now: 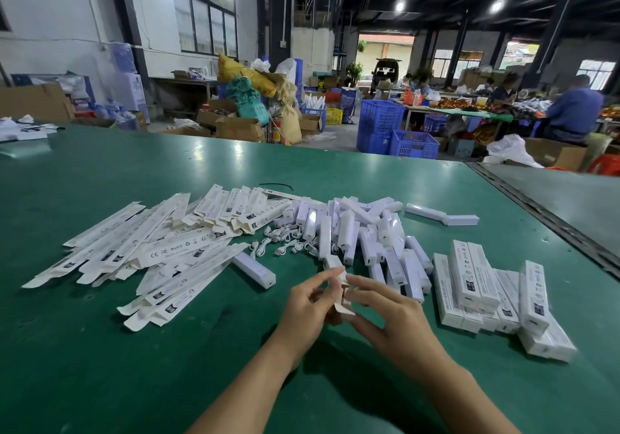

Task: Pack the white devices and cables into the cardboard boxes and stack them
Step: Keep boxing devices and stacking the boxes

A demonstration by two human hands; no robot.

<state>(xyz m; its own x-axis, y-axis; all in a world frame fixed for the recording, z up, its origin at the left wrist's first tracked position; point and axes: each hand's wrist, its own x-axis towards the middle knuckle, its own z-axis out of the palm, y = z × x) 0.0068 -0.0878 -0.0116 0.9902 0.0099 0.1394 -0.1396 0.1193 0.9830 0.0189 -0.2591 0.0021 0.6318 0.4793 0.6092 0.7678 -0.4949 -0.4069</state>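
Hands [303, 312] [385, 321] pinch box [334, 263]; carton [177, 249] reads "RoHS".

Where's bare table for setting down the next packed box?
Bare green table near-left, between flat cartons and the near edge; far strip beyond both piles; right margin past packed boxes. Crowded: centre, where devices and cables heap together.

Both bare forearms reach in from the lower edge and converge. The left hand [310, 306] and the right hand [385, 316] meet fingertip to fingertip, fingers curled, each pinching the small white cardboard box [335, 263] between them.
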